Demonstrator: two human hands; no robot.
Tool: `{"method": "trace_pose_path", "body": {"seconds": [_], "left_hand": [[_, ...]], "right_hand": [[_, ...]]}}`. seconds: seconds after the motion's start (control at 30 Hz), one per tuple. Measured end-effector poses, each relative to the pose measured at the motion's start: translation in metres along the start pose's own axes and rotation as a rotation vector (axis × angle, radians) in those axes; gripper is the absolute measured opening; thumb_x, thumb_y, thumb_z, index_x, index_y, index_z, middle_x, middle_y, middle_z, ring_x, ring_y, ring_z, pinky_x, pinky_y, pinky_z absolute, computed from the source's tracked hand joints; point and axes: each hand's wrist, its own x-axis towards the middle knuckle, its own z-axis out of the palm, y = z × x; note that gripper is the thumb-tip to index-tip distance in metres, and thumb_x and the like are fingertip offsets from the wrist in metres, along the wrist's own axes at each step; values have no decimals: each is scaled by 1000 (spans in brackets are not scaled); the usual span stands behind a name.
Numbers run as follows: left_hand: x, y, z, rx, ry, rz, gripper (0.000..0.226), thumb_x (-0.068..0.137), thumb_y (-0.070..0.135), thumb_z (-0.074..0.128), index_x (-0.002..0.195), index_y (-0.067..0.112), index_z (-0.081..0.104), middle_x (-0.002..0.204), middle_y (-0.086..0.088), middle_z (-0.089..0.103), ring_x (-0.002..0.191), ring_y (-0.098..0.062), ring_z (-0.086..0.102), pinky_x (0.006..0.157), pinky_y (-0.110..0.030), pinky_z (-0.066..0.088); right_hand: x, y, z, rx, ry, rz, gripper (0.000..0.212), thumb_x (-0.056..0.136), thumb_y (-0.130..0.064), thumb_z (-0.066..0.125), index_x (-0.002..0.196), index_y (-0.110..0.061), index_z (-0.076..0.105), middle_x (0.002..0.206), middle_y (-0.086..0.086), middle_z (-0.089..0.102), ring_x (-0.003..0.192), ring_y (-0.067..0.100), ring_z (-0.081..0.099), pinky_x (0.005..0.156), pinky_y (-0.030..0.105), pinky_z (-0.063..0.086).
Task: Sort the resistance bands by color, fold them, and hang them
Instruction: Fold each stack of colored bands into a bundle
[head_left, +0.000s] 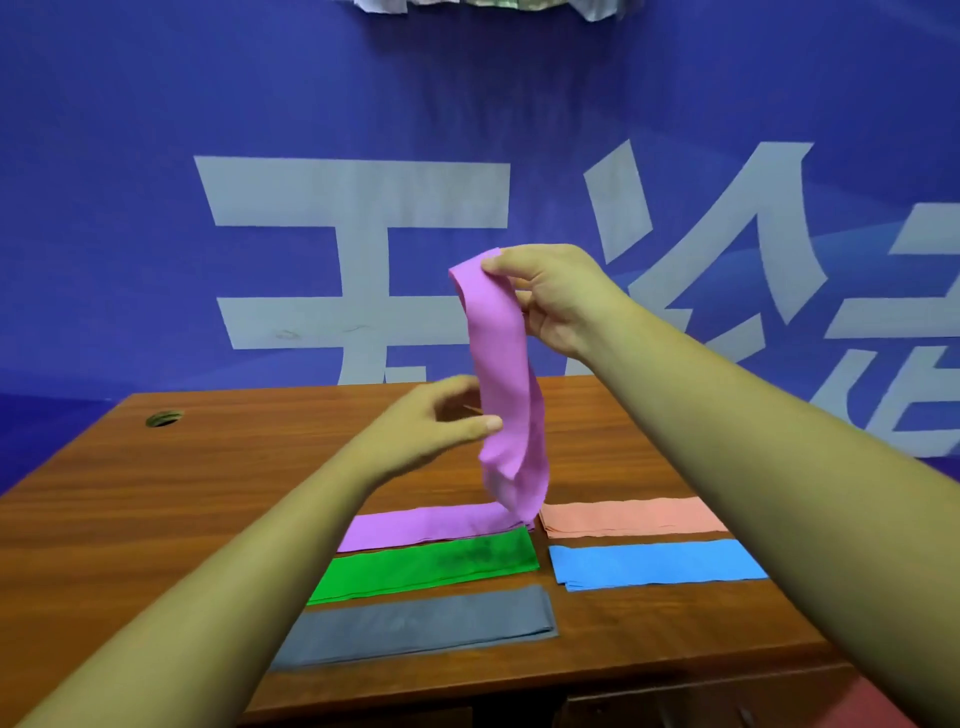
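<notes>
Grip of right hand (561, 296) pinched on purple band (498, 364) top; left hand (441, 421) apart, thumb touching it.

- Pinching the top fold of the purple band (506, 384) high in the right hand (550, 296), before a blue banner (156, 208) with large white characters.
- Hanging slack from there to the tabletop (156, 493), lower end lying flat and running leftward.
- Touching the hanging part midway with the left hand (436, 421): thumb on the front, fingers curled at the left edge; unclear whether pinching.
- Lying flat just nearer than that end: green band (426, 564), then grey band (415, 623).
- Lying to the right: salmon band (631, 514), with blue band (654, 564) nearer.
- Near the far left corner, a round hole (164, 418).
</notes>
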Motion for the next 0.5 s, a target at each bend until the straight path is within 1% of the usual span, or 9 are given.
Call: {"method": "trace_pose_path", "body": {"seconds": [0.03,0.1,0.17,0.23,0.3,0.33,0.43,0.47,0.5], "left_hand": [[-1,-2,4,34,-7,0,26,90,20,68,115,12,67,113,2,72,103,-11,66,93,-28,51],[-1,-5,8,62,7,-9,13,93,13,63,103,8,71,101,-2,73,93,-11,66,88,-32,52],[-2,-3,11,-19,46,-35,11,95,10,59,99,5,69,92,-6,71,84,-14,64,80,-32,54],[-2,6,11,-138,128,-67,10,96,10,57,94,9,67,79,-7,62,68,-12,58,67,-27,51],[3,21,8,-222,244,-69,14,96,10,56,87,14,66,67,-3,55,55,-7,52,58,-22,48],[6,28,6,-259,295,-59,14,96,10,56,86,14,65,62,1,56,52,-6,51,56,-20,48],[17,49,-5,-296,382,-27,11,98,11,54,96,7,65,55,9,59,49,-3,53,54,-20,48],[21,54,-9,-285,404,-27,13,98,10,54,99,5,65,54,10,59,48,-3,54,56,-21,48],[23,57,-13,-272,426,-35,15,98,9,52,102,3,65,53,10,58,48,-3,54,59,-23,49]], "right_hand": [[0,-3,-2,-5,32,-2,4,84,-2,66,86,-3,69,86,16,65,75,25,62,67,36,49],[3,-4,-7,-11,103,7,6,82,0,67,87,-2,69,86,16,67,73,24,64,66,36,53],[6,-2,-15,-7,165,28,9,81,0,67,90,-3,68,85,16,65,70,23,62,65,35,54],[7,4,-24,-27,192,54,8,84,-5,65,92,-4,64,84,14,62,67,22,59,68,35,53],[6,14,-32,-38,146,134,13,89,-14,62,98,-5,59,83,13,61,70,26,60,78,41,55],[3,19,-35,-47,100,203,18,91,-21,61,99,-5,57,82,13,61,71,27,62,82,43,55],[-11,30,-36,-130,-63,387,32,95,-39,53,86,-9,56,67,8,65,61,24,64,78,40,54],[-16,34,-36,-140,-100,406,36,95,-43,52,82,-10,56,65,7,66,61,23,64,78,39,53],[-20,37,-35,-139,-128,404,39,95,-47,51,82,-10,57,68,8,68,64,24,66,80,39,53]]}}
